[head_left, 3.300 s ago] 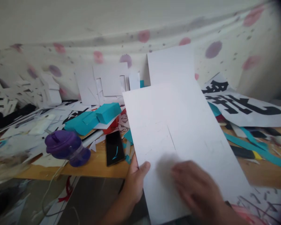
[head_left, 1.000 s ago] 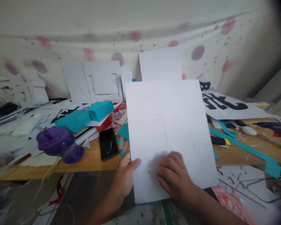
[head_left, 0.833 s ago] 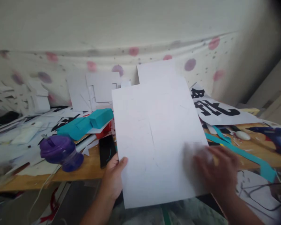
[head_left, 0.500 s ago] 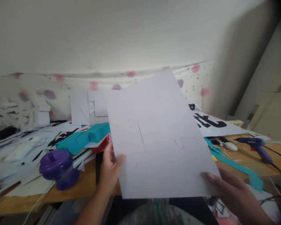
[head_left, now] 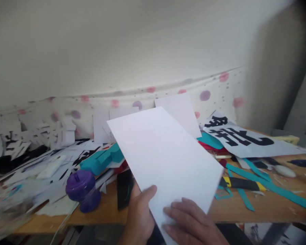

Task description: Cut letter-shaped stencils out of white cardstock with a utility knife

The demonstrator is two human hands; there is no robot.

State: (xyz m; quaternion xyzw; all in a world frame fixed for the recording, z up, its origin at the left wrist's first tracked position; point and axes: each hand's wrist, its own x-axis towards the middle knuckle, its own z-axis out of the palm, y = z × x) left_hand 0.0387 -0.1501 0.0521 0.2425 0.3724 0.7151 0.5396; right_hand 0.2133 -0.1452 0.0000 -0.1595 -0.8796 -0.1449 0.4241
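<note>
A plain white sheet of board (head_left: 163, 153) is tilted in front of me above the table's front edge. My left hand (head_left: 141, 214) grips its lower left edge, with the thumb on the face and the other fingers hidden behind. My right hand (head_left: 191, 221) lies on the lower face of the sheet, fingers stretched out and slightly apart; its thumb is not visible. The bottom corner of the sheet runs out of view between the hands.
A purple cup (head_left: 83, 190) and teal box-like pieces (head_left: 102, 160) stand to the left. At right lie a black-and-yellow utility knife (head_left: 242, 183), teal strips (head_left: 272, 187) and a sheet with large black characters (head_left: 244, 139). Another white sheet (head_left: 180, 112) leans at the back.
The white sheet has turned to a steeper slant, and its face now looks blank instead of marked with lines. My right hand has moved left from its edge onto its face.
</note>
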